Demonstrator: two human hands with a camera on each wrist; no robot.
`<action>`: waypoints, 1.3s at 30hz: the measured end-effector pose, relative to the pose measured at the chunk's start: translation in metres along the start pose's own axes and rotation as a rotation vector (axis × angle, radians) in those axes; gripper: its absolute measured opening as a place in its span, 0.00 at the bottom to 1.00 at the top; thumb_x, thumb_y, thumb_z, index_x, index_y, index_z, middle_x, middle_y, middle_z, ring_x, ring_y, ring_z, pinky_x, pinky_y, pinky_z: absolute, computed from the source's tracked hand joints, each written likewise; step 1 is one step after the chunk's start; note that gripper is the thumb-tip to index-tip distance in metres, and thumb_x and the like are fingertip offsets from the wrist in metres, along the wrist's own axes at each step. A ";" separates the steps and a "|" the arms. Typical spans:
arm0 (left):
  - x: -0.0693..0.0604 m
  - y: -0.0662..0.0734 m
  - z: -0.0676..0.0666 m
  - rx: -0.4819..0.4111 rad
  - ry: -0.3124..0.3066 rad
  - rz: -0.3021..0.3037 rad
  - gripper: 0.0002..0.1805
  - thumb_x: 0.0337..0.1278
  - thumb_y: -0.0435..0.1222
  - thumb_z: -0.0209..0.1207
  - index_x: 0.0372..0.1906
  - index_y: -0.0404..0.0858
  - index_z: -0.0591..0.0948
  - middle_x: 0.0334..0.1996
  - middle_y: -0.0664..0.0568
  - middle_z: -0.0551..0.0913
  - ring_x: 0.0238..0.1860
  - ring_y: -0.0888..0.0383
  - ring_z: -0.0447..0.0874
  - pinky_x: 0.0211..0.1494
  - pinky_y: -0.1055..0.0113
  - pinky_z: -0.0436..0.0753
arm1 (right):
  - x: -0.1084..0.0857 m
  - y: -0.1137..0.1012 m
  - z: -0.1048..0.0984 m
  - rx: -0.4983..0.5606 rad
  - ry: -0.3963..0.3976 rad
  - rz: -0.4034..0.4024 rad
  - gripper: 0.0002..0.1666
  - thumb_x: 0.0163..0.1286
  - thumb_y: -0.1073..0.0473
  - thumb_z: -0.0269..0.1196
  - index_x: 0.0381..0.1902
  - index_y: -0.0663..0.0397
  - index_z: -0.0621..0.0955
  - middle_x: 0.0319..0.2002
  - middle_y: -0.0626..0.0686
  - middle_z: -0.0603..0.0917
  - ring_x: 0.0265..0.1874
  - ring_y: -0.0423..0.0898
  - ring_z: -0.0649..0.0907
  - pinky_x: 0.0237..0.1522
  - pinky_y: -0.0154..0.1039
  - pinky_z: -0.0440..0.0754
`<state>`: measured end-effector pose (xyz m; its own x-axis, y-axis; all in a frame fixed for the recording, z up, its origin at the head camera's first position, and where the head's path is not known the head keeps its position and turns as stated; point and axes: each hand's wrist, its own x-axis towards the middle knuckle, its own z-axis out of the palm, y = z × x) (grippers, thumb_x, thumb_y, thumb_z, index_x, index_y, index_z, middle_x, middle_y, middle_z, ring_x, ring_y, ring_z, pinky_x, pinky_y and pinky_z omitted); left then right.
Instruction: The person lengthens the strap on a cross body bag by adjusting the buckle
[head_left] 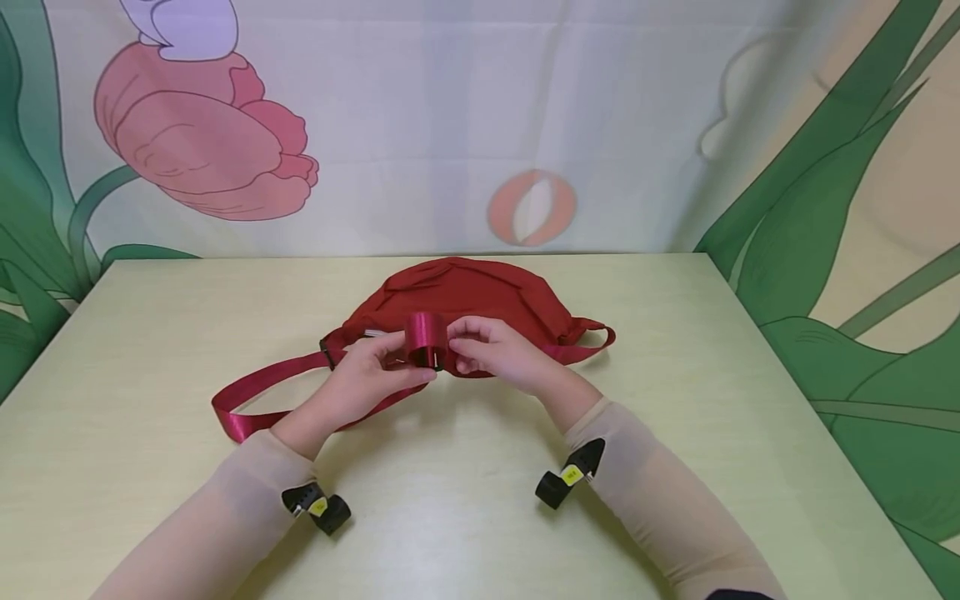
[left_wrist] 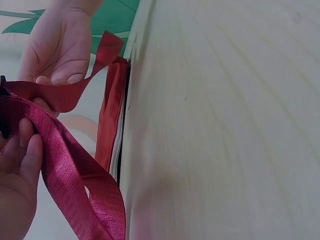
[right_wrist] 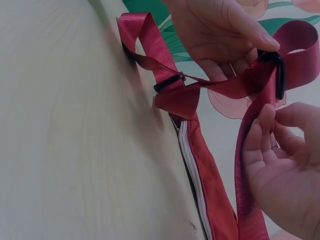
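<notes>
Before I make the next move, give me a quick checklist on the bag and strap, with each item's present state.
1. Buckle held by the left hand: ok, the thumb is at its edge.
2. Strap held by the right hand: ok, pinched near the buckle.
3. Bag resting on the table: ok.
4. Strap free of slack: not ok, a loose loop bends out left of the bag in the head view.
5. Threading through the buckle finished: cannot tell, fingers cover part of it.
6. Zipper fully shut: cannot tell, only part of it shows.
</notes>
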<state>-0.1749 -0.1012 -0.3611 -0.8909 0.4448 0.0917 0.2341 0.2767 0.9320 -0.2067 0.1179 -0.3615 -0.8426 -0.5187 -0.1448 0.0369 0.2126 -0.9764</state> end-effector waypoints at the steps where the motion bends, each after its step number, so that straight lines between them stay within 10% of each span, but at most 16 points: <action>1: 0.001 0.000 0.000 -0.007 -0.003 0.004 0.25 0.51 0.39 0.67 0.57 0.43 0.77 0.49 0.52 0.80 0.46 0.55 0.80 0.48 0.59 0.78 | 0.001 0.001 0.000 0.010 -0.011 -0.007 0.13 0.70 0.63 0.54 0.51 0.60 0.75 0.38 0.56 0.78 0.33 0.47 0.79 0.43 0.39 0.80; 9: 0.004 0.000 0.002 -0.050 -0.019 0.020 0.24 0.52 0.39 0.66 0.56 0.44 0.78 0.46 0.53 0.82 0.46 0.55 0.79 0.49 0.58 0.77 | 0.001 0.003 0.001 -0.056 -0.004 -0.041 0.15 0.68 0.60 0.58 0.52 0.58 0.75 0.36 0.55 0.80 0.31 0.47 0.78 0.37 0.36 0.79; 18: 0.001 0.001 0.003 -0.101 -0.024 0.004 0.23 0.52 0.39 0.66 0.56 0.42 0.78 0.47 0.51 0.81 0.47 0.53 0.78 0.50 0.57 0.76 | -0.001 0.006 -0.004 -0.363 0.026 0.040 0.12 0.69 0.50 0.56 0.38 0.52 0.79 0.24 0.53 0.78 0.23 0.47 0.77 0.27 0.37 0.76; 39: 0.007 0.001 0.009 -0.075 -0.007 0.016 0.23 0.51 0.36 0.66 0.55 0.38 0.78 0.46 0.49 0.82 0.47 0.53 0.79 0.50 0.59 0.78 | 0.001 0.004 -0.005 0.045 0.016 -0.043 0.14 0.72 0.62 0.52 0.51 0.63 0.74 0.38 0.56 0.77 0.30 0.46 0.78 0.42 0.39 0.80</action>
<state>-0.1773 -0.0899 -0.3629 -0.8846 0.4544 0.1051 0.2185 0.2047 0.9541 -0.2105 0.1227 -0.3652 -0.8525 -0.5130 -0.1007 0.0248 0.1527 -0.9880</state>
